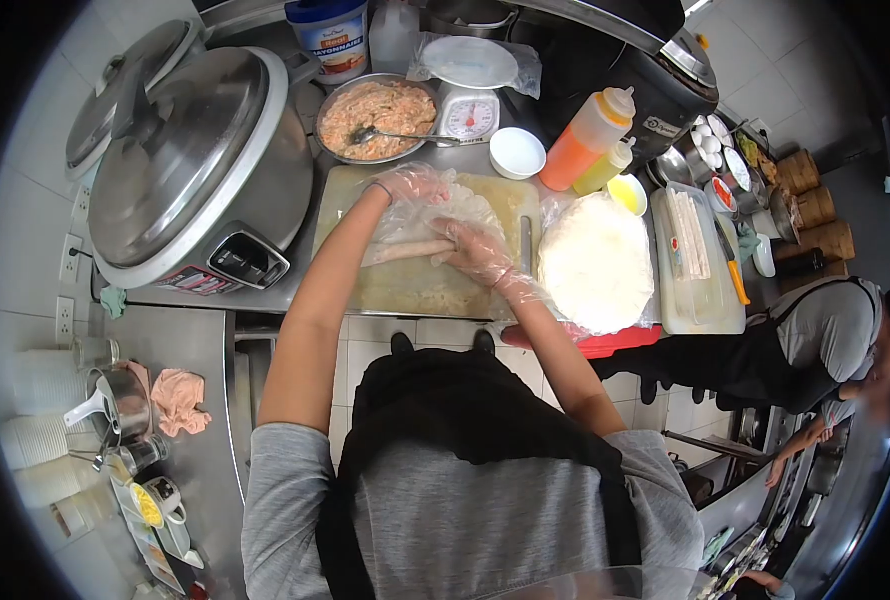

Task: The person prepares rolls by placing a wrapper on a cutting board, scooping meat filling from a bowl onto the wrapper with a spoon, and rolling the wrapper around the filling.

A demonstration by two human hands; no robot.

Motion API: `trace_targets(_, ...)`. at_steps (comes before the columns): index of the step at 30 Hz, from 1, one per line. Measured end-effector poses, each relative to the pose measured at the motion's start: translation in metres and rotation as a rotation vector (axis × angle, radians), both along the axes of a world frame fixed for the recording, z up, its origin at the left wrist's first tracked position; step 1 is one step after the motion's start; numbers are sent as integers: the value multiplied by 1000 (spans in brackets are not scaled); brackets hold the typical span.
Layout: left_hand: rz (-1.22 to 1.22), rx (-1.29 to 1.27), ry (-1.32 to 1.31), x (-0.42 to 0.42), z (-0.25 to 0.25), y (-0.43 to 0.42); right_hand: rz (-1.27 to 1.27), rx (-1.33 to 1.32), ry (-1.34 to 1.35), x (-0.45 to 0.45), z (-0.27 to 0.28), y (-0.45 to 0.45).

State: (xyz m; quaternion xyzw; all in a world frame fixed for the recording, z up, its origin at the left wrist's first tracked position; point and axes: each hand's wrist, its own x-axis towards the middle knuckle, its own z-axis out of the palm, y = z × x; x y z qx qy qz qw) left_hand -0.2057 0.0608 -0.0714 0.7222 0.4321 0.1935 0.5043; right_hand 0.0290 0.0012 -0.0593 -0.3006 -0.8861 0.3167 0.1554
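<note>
Both my hands wear clear plastic gloves over a cutting board (395, 290). My left hand (415, 186) rests at the board's upper part on crumpled translucent sheets (475, 208), its fingertips hard to make out. Lower and to the right, my right hand (473, 252) has its fingers around the right end of a pale, thin roll (405, 251). A knife (525, 245) lies along the board's right edge. Beyond the board is a metal bowl of orange-pink filling (380, 115) with a spoon in it. A large stack of round white wrappers (595, 262) sits to the right.
A big rice cooker (195, 170) stands at the left. Behind the board are a kitchen scale (469, 115), a white bowl (517, 153) and squeeze bottles (587, 140). At right, a plastic container (700, 260) holds finished rolls. Another person (815, 330) is farther right.
</note>
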Motion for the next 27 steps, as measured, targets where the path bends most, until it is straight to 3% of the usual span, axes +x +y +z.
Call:
trace_targets(1,29,-68,-33,0,0,-1,0,9,-5,5,1,3)
trace_targets(5,-45,160,68,1,-7,0,-38,12,25,17,5,2)
trace_targets(10,2,24,48,2,5,-2,-48,27,79,24,5,4)
trace_targets(15,-55,155,120,0,1,1,-29,39,130,29,2,8)
trace_targets(19,-27,115,228,7,11,-1,-79,15,89,36,0,8)
trace_targets(22,-52,179,142,1,1,1,-73,24,87,39,6,9)
trace_targets(25,24,-11,-34,0,-6,1,-138,15,84,48,3,6)
trace_targets(27,-49,154,71,-1,-3,1,-151,3,82,48,0,6)
